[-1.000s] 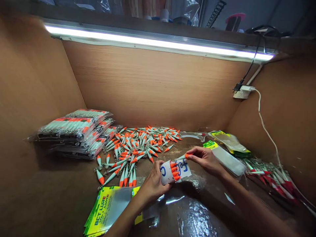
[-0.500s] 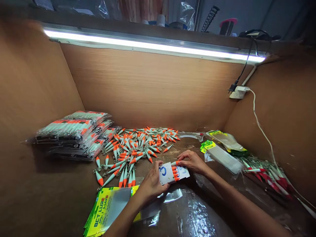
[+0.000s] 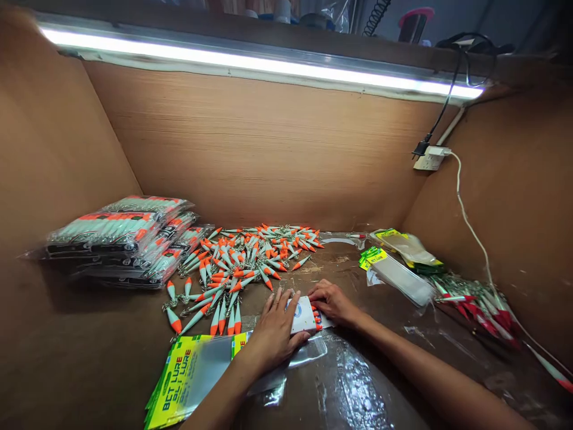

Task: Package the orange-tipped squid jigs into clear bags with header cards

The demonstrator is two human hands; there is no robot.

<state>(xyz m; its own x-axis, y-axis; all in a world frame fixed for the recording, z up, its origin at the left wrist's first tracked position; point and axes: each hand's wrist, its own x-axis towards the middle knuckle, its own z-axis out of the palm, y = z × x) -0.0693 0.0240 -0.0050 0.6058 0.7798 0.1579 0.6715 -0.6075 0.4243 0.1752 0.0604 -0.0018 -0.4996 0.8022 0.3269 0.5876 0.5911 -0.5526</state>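
Resting low over the bench, a white card (image 3: pixel 303 316) with blue pen marks has several orange-tipped fishing lures (image 3: pixel 317 318) lined up at its right part. My left hand (image 3: pixel 274 331) lies over the card's left end, fingers stretched out and apart, thumb along the near side. Curled fingers of my right hand (image 3: pixel 333 303) close over the lure tips at the card's far right corner, partly hiding them. Just beyond my left hand spreads a heap of loose pale lures (image 3: pixel 250 257) with orange ends and hooks.
Packed lure bags (image 3: pixel 111 233) are stacked at left. Yellow-green printed sleeves (image 3: pixel 179 376) lie by my left forearm, with clear plastic (image 3: pixel 313 352) near the card. At right are more clear packets (image 3: pixel 403 278), red-and-white lures (image 3: pixel 487 316) and a white cord (image 3: pixel 468 215).
My left hand has gone from gripping the card's left end to lying over it with fingers stretched. The card sits flatter, and my right hand has shifted left over the lure tips.
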